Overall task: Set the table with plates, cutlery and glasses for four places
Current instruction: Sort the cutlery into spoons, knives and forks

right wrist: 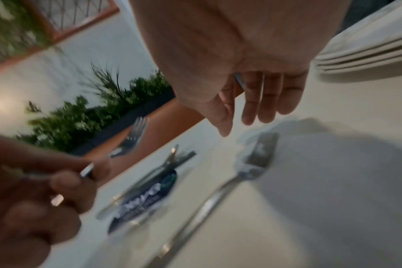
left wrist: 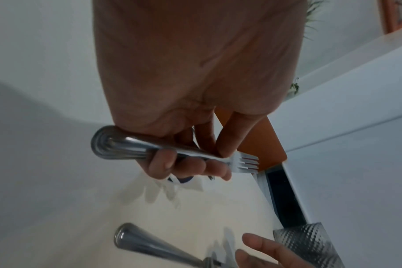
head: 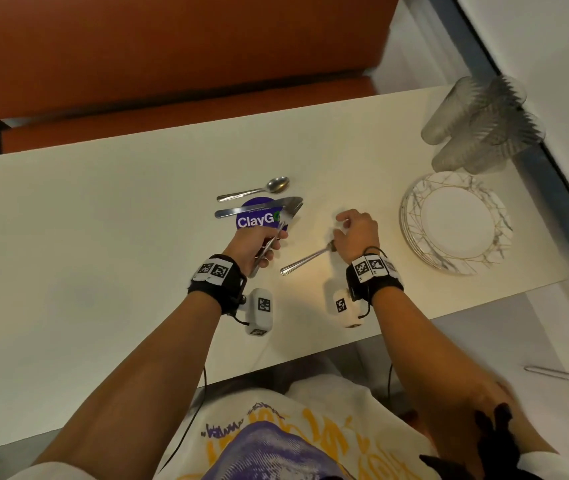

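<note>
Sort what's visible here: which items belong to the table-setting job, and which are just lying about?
Belongs to the job:
fork in the left hand
fork on the table, below the right hand
spoon
knife
stack of plates
glasses

Just lying about:
purple sticker under the knife
orange bench
wire hanger

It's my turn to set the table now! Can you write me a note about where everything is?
Left hand grips a silver metal fork. Right hand is open above a second silver fork lying on the cream table.
Silver spoon and silver knife lie mid-table. Stacked marble-patterned plates and clear ribbed glasses wait at the right end.
Done: no place set. Left: all four.
</note>
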